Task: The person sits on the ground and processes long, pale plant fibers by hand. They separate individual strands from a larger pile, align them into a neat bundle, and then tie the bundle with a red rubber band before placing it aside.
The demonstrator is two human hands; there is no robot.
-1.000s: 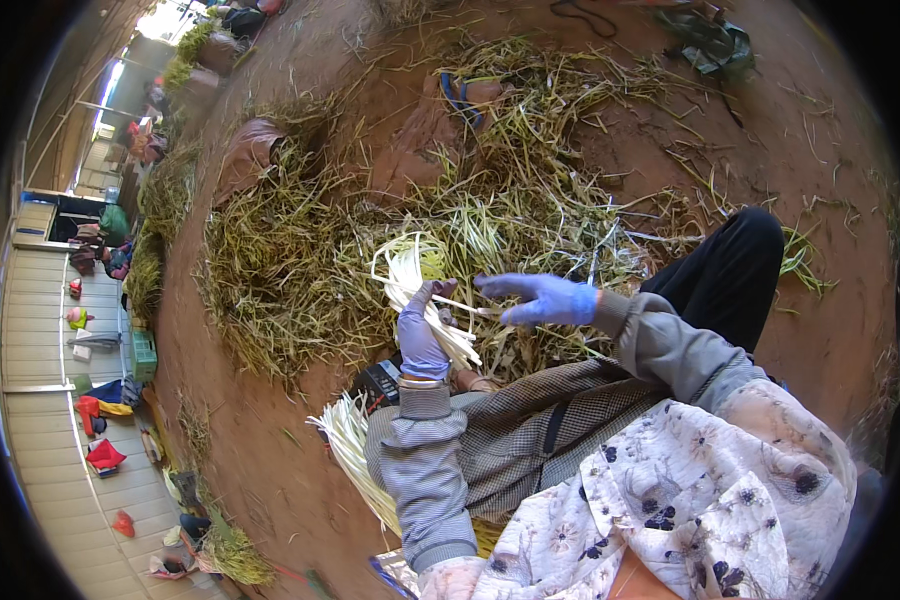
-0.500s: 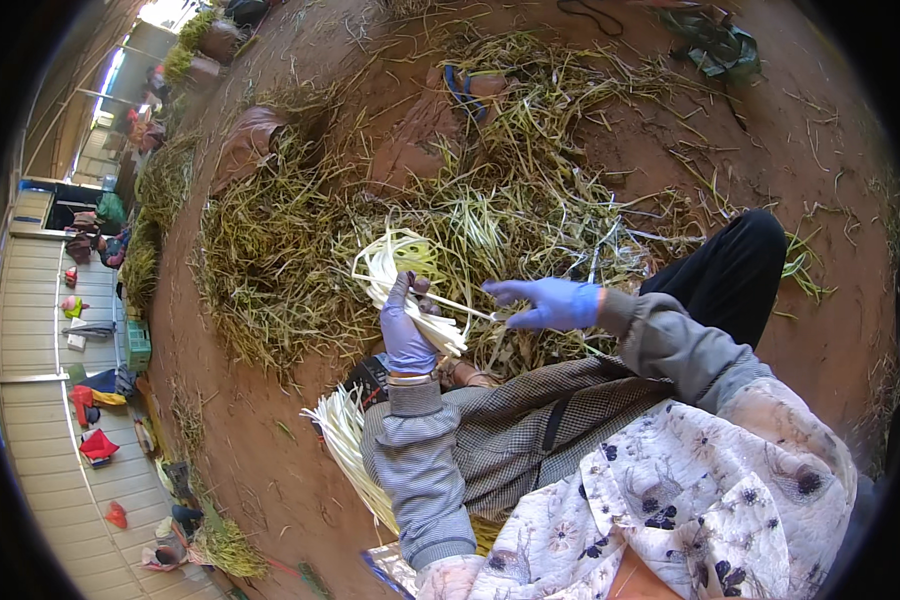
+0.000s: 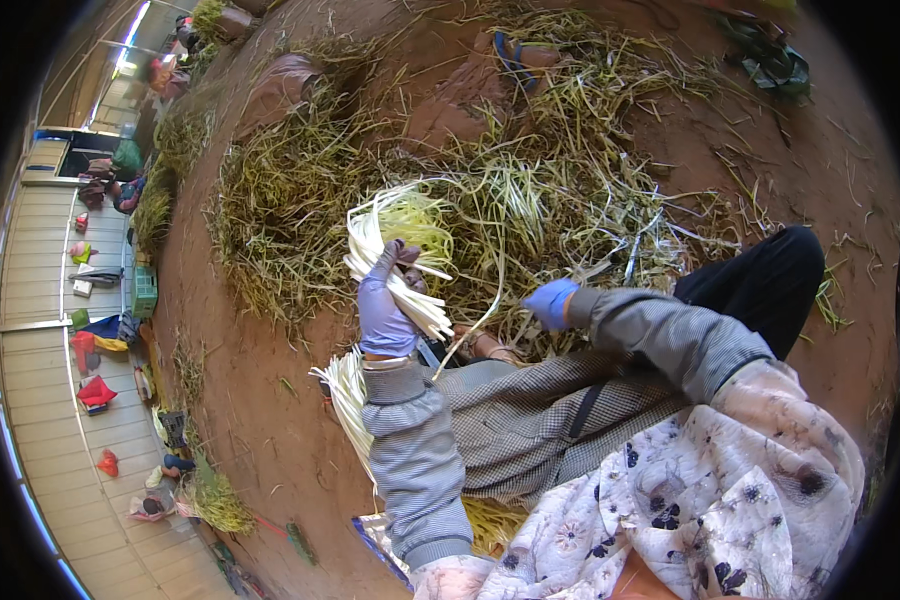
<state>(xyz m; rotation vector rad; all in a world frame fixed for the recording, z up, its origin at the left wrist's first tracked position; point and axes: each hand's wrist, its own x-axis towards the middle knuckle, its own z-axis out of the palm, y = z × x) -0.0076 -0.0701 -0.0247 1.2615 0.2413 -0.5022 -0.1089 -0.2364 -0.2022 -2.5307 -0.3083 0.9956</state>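
My left hand (image 3: 386,318), in a thin purple glove, is closed around a bundle of pale, white-yellow leafy stalks (image 3: 366,238), their cut ends pointing toward my lap. One long loose stalk (image 3: 499,262) arcs from the bundle's top down to my lap. Apart from the bundle, my right hand (image 3: 550,303), also gloved, hovers off to its right above the litter. Its fingers are turned away and slightly blurred, so I cannot see whether they hold anything. A second bunch of pale stalks (image 3: 347,396) lies beside my left forearm.
A broad heap of dry and green leaf litter (image 3: 280,215) covers the brown dirt floor ahead. A blue strap (image 3: 511,62) shows at its far side, with a dark green bag (image 3: 775,68) at far right. Along the left wall stands a green crate (image 3: 144,290).
My right hand has drawn back from the bundle, and its outstretched fingers have turned out of sight. A long stalk now hangs loose between my hands. The view has shifted slightly.
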